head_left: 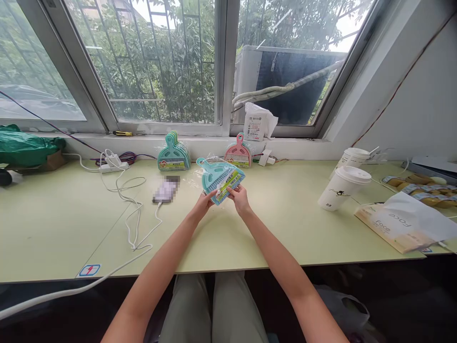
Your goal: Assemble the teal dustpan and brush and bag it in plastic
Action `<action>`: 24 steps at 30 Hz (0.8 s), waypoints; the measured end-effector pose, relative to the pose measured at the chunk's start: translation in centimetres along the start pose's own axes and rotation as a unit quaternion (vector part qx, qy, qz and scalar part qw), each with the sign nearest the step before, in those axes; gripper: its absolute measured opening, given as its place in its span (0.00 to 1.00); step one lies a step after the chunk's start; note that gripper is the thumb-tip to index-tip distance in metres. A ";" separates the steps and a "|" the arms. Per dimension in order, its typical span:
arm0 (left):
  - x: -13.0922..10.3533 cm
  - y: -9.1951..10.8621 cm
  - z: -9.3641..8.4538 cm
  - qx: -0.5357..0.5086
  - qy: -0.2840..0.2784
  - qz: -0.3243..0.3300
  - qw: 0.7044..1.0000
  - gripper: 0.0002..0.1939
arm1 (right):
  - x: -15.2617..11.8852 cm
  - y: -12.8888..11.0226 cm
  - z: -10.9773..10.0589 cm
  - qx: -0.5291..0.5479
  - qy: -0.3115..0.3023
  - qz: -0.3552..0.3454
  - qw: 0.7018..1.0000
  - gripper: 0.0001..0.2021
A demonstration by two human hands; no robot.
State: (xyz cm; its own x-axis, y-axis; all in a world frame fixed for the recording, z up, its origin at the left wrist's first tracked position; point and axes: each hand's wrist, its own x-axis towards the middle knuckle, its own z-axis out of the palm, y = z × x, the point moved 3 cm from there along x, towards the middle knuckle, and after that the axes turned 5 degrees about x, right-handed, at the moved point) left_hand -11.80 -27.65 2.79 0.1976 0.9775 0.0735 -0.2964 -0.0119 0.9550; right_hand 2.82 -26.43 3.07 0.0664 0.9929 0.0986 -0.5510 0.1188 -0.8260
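Teal dustpan set [220, 176], tilted over the middle of the bench [285, 224], looks light and stiff to me, though its clear wrapping [196, 176] probably slips; the lower edge seems the safest hold. There the left hand [206, 200] pinches it at seven o'clock, the right hand [239, 196] between four and five, both forearms [177, 242] stretched forward, converging.

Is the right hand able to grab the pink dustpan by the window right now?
Probably not: the right hand is busy holding the teal dustpan set with the left hand, and that set sits partly in the way. Freed, it might reach the pink dustpan beyond.
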 end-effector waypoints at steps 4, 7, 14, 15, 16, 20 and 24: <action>-0.1 0.2 0.3 0.024 0.024 0.044 0.998 0.35 | -0.6 -0.1 0.5 0.005 0.025 -0.011 1.000 0.16; -0.1 0.5 0.0 0.029 0.063 0.052 0.996 0.36 | -0.9 0.0 1.0 0.012 0.029 0.005 0.999 0.14; -0.3 1.3 0.0 0.028 0.048 0.059 0.997 0.38 | -0.4 -0.5 0.7 0.030 0.027 0.060 0.997 0.11; -0.3 1.3 0.1 0.029 0.047 0.060 0.997 0.38 | -0.3 -0.7 0.6 0.033 0.016 0.062 0.997 0.11; -0.3 1.3 0.1 0.031 0.046 0.060 0.997 0.39 | -0.2 -0.9 0.6 0.036 0.007 0.063 0.997 0.11; -0.3 1.1 0.2 0.051 0.044 0.058 0.996 0.38 | 0.0 -1.3 0.5 0.036 -0.010 0.065 0.997 0.10; -0.4 1.0 0.2 0.057 0.035 0.058 0.996 0.38 | -0.2 -0.9 0.5 0.024 -0.002 0.042 0.999 0.10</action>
State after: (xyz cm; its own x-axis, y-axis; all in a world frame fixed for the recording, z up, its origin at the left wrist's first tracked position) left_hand -12.00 -28.11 3.72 0.1021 0.9804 0.1684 -0.2047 -0.1450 0.9680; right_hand 2.88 -26.72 4.06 0.0152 0.9994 0.0317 -0.5938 0.0345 -0.8039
